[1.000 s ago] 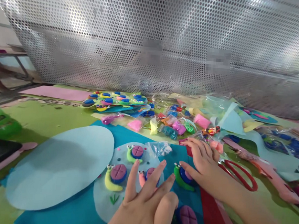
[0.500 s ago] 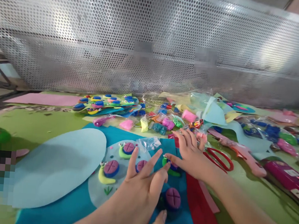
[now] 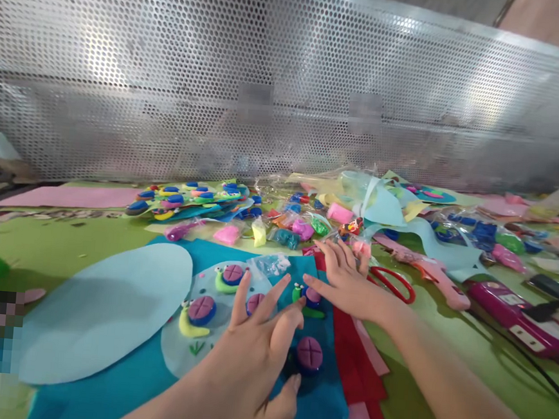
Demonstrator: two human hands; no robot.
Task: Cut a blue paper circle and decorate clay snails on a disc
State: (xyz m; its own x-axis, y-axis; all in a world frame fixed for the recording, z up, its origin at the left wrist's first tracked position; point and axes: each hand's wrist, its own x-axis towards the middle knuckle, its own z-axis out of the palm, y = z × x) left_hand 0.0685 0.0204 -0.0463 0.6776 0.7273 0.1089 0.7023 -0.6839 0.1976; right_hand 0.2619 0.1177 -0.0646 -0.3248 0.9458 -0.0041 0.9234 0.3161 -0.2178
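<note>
My left hand [image 3: 256,346] is spread over a pale blue oval [image 3: 174,350] with clay snails on it. Between its fingers shows a purple-topped snail shell [image 3: 255,303]. A yellow snail [image 3: 196,316] and a light green snail [image 3: 229,276] lie left of it. My right hand [image 3: 346,282] reaches over the blue sheet [image 3: 124,391] with fingers stretched out. Its thumb and a left finger are beside a green snail [image 3: 313,302], whose shell they partly hide; contact is unclear. A purple-and-blue clay shell [image 3: 309,354] sits right of my left hand.
Another pale blue oval [image 3: 112,306] lies left. Several finished snail pieces [image 3: 188,199] are stacked behind, beside bagged clay [image 3: 287,238]. At right are red-handled scissors [image 3: 411,291], a pink glue gun [image 3: 441,283] and a magenta corded device [image 3: 513,318]. A perforated metal panel [image 3: 291,62] stands behind.
The view has shifted slightly, so most things appear further left. Both hands keep nearly the same pose; the fingers by the green snail have moved slightly, uncovering more of its shell.
</note>
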